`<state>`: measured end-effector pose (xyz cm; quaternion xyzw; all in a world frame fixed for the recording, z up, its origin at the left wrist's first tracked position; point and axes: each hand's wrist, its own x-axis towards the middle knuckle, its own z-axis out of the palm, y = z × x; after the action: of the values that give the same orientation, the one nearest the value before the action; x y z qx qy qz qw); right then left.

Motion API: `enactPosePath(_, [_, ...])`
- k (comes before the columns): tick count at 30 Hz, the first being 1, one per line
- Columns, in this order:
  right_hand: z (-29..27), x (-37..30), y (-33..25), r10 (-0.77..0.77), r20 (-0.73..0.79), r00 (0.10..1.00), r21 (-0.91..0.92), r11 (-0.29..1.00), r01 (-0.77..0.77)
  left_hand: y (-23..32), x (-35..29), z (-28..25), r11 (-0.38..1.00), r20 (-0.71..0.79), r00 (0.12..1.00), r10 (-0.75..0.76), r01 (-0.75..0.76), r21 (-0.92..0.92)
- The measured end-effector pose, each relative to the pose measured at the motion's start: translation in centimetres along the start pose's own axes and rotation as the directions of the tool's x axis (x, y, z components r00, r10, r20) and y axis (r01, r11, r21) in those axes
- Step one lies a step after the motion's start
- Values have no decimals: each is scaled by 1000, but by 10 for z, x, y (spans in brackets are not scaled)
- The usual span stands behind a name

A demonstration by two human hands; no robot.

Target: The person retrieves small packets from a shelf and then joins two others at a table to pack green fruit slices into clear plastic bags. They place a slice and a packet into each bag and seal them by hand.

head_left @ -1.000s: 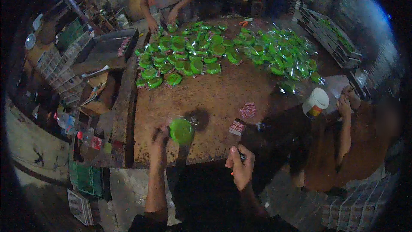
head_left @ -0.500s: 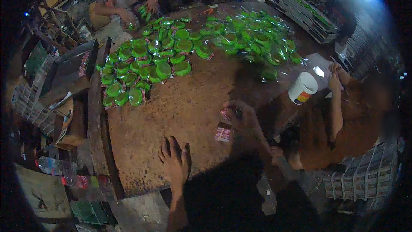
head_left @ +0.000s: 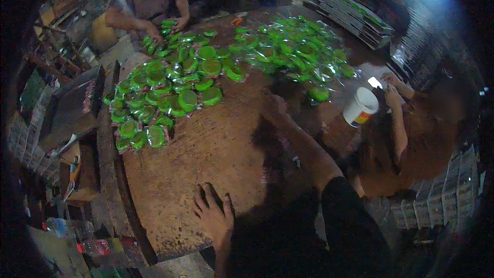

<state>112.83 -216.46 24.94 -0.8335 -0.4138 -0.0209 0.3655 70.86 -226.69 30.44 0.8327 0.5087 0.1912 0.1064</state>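
My left hand (head_left: 213,213) lies on the brown wooden table (head_left: 206,146) near its front edge, fingers spread and holding nothing. My right arm stretches across the table. At its end my right hand (head_left: 274,105) is dark and blurred, so its fingers and anything in them cannot be made out. It is nearest to the gap between two heaps of round green items in clear wrappers. The left heap (head_left: 188,100) has pinkish printed pieces among its wrappers. The right heap (head_left: 293,51) is looser and shinier, with one green item (head_left: 318,93) lying apart from it.
A white tub (head_left: 360,107) stands by the table's right side, beside a co-worker's hands (head_left: 395,90). Another person's hands (head_left: 164,28) handle green items at the far left. Stacked trays (head_left: 350,15) stand at the back right. A dark open box (head_left: 72,105) sits off the left edge.
My right hand has moved forward, away from the printed card it was beside, which my arm and shadow now mostly hide. The view has shifted slightly. My left hand stays flat on the table.
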Motion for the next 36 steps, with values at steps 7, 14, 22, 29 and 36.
enactPosePath(7, [-6,-46,21,-311,172,935,-84,941,329,-5,-6,4,994,-42,998,38,-42,-104])
enactPosePath(14, [-147,-38,64,-28,24,999,-1,1000,28,-6,-5,8,999,-68,996,51,-52,-6])
enactPosePath(22, [-148,-8,115,255,-33,966,-358,900,-250,-5,-5,3,1000,-23,1000,9,-9,22])
enactPosePath(29, [-106,-54,71,-158,10,987,816,572,83,-22,-14,21,984,-154,982,112,-131,-119])
enactPosePath(36, [-186,-234,-111,-167,67,984,838,544,35,-54,-18,41,-54,318,930,184,332,-942])
